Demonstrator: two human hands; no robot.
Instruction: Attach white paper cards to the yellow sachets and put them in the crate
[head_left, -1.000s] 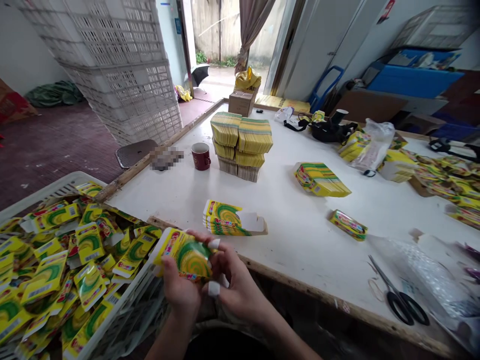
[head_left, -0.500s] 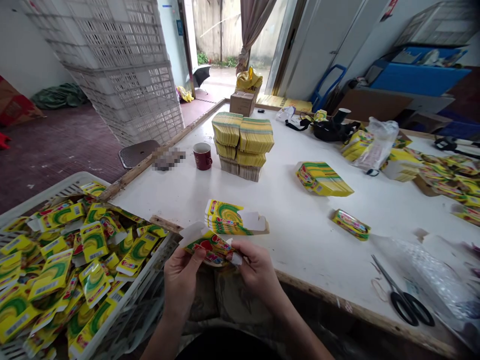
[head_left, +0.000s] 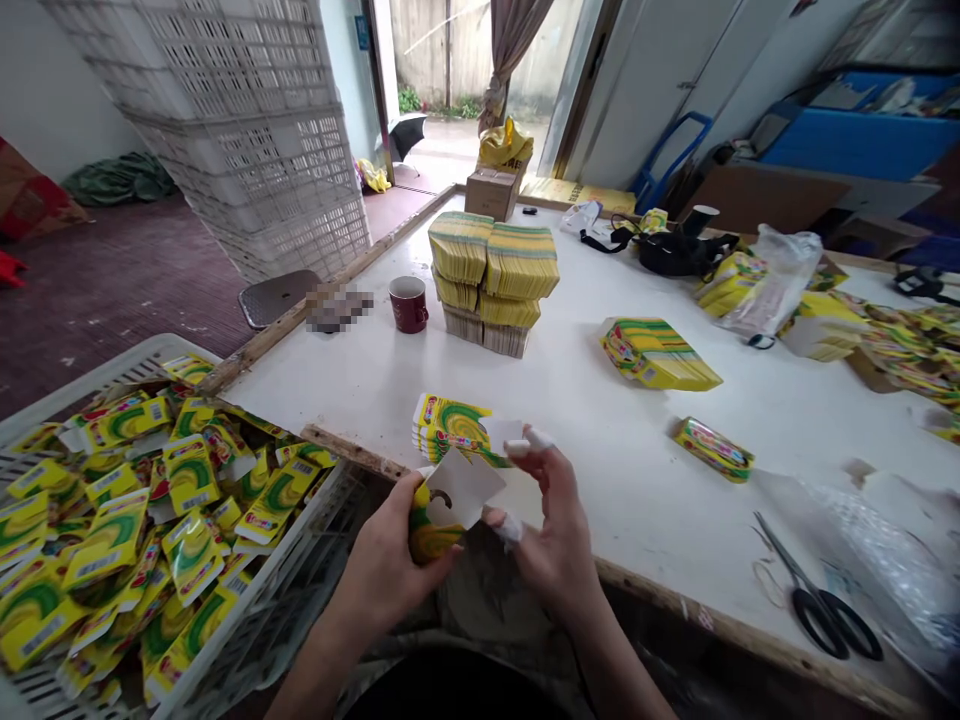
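My left hand point(head_left: 405, 545) is wrapped round a small yellow-and-green cardboard box point(head_left: 439, 518), held at the table's front edge with its white end flaps facing right. Just right of those flaps is my right hand point(head_left: 551, 510), thumb and fingers apart, white coverings on its fingertips; nothing sits between them. Behind the held box lies a short stack of flat printed cartons point(head_left: 454, 425) on the table. Partly printed and partly white, the top carton is hidden in places by my right fingers and the box.
A crate point(head_left: 247, 590) of yellow boxes stands at the left. On the white table point(head_left: 585, 440) are bundled cartons point(head_left: 487, 270), a mug point(head_left: 409, 305), another carton bundle point(head_left: 656, 355), a filled-looking box point(head_left: 714, 450), scissors point(head_left: 821, 605) and bubble wrap point(head_left: 870, 550).
The box in my left hand has turned, its open end now facing right and up. My right hand has let go and spread its fingers. The view has shifted slightly.
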